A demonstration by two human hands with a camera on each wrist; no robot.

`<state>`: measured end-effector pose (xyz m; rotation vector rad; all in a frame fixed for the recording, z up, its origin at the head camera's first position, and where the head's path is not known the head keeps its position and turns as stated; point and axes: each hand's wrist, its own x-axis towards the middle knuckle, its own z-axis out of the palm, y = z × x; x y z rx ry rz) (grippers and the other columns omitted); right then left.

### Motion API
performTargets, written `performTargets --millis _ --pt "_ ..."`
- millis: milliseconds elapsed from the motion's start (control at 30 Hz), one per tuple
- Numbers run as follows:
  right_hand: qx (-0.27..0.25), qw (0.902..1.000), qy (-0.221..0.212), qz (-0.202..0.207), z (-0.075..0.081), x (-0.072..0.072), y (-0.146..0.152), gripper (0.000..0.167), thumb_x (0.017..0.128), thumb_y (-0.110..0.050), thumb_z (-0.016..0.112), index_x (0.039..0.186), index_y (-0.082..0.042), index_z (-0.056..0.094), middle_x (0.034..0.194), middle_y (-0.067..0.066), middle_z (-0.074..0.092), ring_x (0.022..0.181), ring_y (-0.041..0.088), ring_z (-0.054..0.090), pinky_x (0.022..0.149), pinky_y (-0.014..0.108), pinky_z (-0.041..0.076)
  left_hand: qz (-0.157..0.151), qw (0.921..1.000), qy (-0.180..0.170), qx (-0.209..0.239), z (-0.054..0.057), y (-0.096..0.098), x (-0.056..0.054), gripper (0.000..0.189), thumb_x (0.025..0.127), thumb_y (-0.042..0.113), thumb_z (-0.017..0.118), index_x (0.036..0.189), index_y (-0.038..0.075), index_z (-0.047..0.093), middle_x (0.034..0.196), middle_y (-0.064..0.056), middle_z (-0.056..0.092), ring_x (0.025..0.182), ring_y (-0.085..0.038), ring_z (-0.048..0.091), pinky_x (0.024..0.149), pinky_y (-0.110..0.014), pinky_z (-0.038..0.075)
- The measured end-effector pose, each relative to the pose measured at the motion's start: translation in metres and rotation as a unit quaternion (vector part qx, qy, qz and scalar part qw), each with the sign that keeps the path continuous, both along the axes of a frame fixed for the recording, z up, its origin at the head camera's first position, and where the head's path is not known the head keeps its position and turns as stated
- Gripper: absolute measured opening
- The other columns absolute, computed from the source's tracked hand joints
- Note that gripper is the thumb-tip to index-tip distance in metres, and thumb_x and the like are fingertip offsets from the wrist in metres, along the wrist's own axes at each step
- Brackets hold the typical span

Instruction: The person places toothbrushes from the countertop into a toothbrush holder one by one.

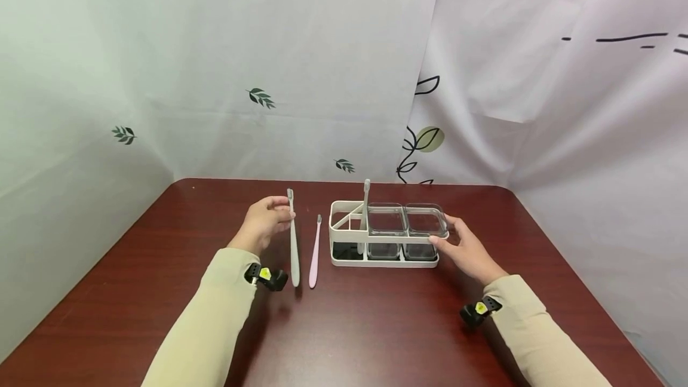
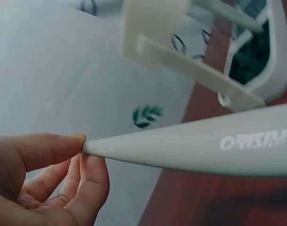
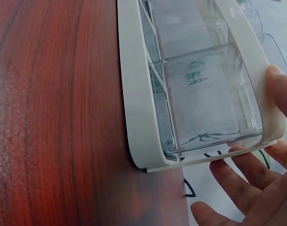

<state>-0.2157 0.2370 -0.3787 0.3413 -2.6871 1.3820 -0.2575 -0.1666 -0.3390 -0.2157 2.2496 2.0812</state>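
Observation:
My left hand (image 1: pixel 263 224) pinches a pale grey-green toothbrush (image 1: pixel 294 252) between thumb and fingers near its neck, bristle end up and thick handle end pointing down. Lettering shows on its handle (image 2: pixel 190 143) in the left wrist view. Beside it a pink toothbrush (image 1: pixel 315 258) lies on the table. My right hand (image 1: pixel 466 251) grips the right end of a white toothbrush holder (image 1: pixel 384 263), thumb on the front of the upper rim, fingers at the end. Two clear cups (image 1: pixel 387 223) sit in the holder. Another pale toothbrush (image 1: pixel 366 196) stands upright in its divided left part.
The dark red wooden table (image 1: pixel 365 327) reaches back to a white printed curtain (image 1: pixel 322 64), which also hangs along both sides. Black wrist cameras (image 1: pixel 271 278) are strapped over both light sleeves.

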Motion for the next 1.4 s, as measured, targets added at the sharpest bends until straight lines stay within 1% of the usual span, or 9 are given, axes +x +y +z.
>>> performTargets --millis 167,300,367,500,633,833,1033,1233,1400 --pt "0.000 1.0000 0.001 -0.001 0.000 -0.002 0.000 0.067 0.094 -0.024 0.064 0.146 0.001 0.030 0.130 0.026 0.049 0.114 0.038 0.056 0.090 0.042 0.049 0.012 0.9977 0.010 0.066 0.011 0.003 0.004 0.051 0.091 -0.005 0.058 0.139 -0.004 0.040 0.103 -0.005 0.057 0.083 -0.007 0.062 0.076 -0.022 0.053" --pt "0.002 1.0000 0.002 -0.001 0.000 -0.002 0.001 0.067 0.094 -0.027 0.063 0.146 0.001 0.030 0.131 0.026 0.049 0.115 0.039 0.055 0.091 0.044 0.049 0.031 0.9926 0.023 0.115 0.018 0.009 0.009 0.049 0.091 -0.007 0.058 0.137 -0.002 0.041 0.098 -0.002 0.057 0.081 -0.008 0.062 0.073 -0.021 0.053" --pt "0.002 1.0000 0.001 -0.001 0.000 -0.001 0.002 0.068 0.095 -0.028 0.063 0.146 0.001 0.029 0.132 0.027 0.047 0.117 0.041 0.053 0.092 0.048 0.047 0.048 0.9872 0.035 0.148 0.023 0.014 0.012 0.046 0.090 -0.008 0.058 0.134 -0.001 0.043 0.095 -0.001 0.057 0.078 -0.007 0.062 0.072 -0.021 0.053" --pt "0.005 1.0000 -0.002 -0.005 0.001 0.000 0.004 0.069 0.095 -0.029 0.063 0.146 0.001 0.028 0.133 0.026 0.047 0.119 0.040 0.052 0.095 0.050 0.045 0.085 0.9721 0.068 0.208 0.033 0.025 0.019 0.037 0.089 -0.011 0.057 0.122 0.004 0.049 0.085 0.003 0.057 0.072 -0.007 0.060 0.069 -0.021 0.053" --pt "0.003 1.0000 0.004 -0.003 0.002 0.000 0.004 0.068 0.095 -0.027 0.063 0.146 0.002 0.029 0.132 0.027 0.047 0.117 0.041 0.053 0.095 0.049 0.046 0.109 0.9593 0.095 0.243 0.041 0.035 0.025 0.033 0.088 -0.013 0.057 0.112 0.009 0.050 0.082 0.003 0.055 0.071 -0.007 0.058 0.067 -0.020 0.053" --pt "0.004 1.0000 0.003 -0.005 0.002 0.001 0.003 0.067 0.095 -0.027 0.062 0.146 0.001 0.029 0.133 0.027 0.047 0.116 0.039 0.054 0.093 0.042 0.048 0.140 0.9404 0.134 0.280 0.049 0.046 0.033 0.035 0.087 -0.014 0.057 0.110 0.011 0.049 0.085 0.002 0.052 0.073 -0.008 0.057 0.066 -0.019 0.053" --pt "0.001 1.0000 0.002 0.002 -0.001 -0.001 0.003 0.067 0.095 -0.027 0.063 0.146 0.001 0.029 0.132 0.026 0.048 0.116 0.039 0.054 0.092 0.041 0.048 0.181 0.9207 0.169 0.302 0.050 0.055 0.042 0.037 0.085 -0.016 0.059 0.111 0.009 0.048 0.084 0.001 0.051 0.070 -0.007 0.056 0.064 -0.020 0.053" --pt "0.004 1.0000 -0.002 0.002 -0.003 -0.002 0.003 0.068 0.095 -0.027 0.063 0.145 0.001 0.029 0.133 0.027 0.047 0.116 0.040 0.054 0.094 0.045 0.048 0.217 0.8987 0.211 0.317 0.051 0.065 0.046 0.037 0.083 -0.018 0.059 0.110 0.006 0.049 0.084 -0.001 0.052 0.069 -0.008 0.057 0.063 -0.021 0.053" --pt "0.000 1.0000 0.000 0.002 -0.002 -0.001 0.001 0.067 0.095 -0.027 0.063 0.145 0.001 0.029 0.132 0.027 0.047 0.117 0.040 0.054 0.095 0.047 0.047 0.233 0.8856 0.245 0.318 0.053 0.072 0.048 0.040 0.082 -0.020 0.059 0.113 0.003 0.049 0.085 -0.003 0.051 0.069 -0.009 0.056 0.063 -0.021 0.054"
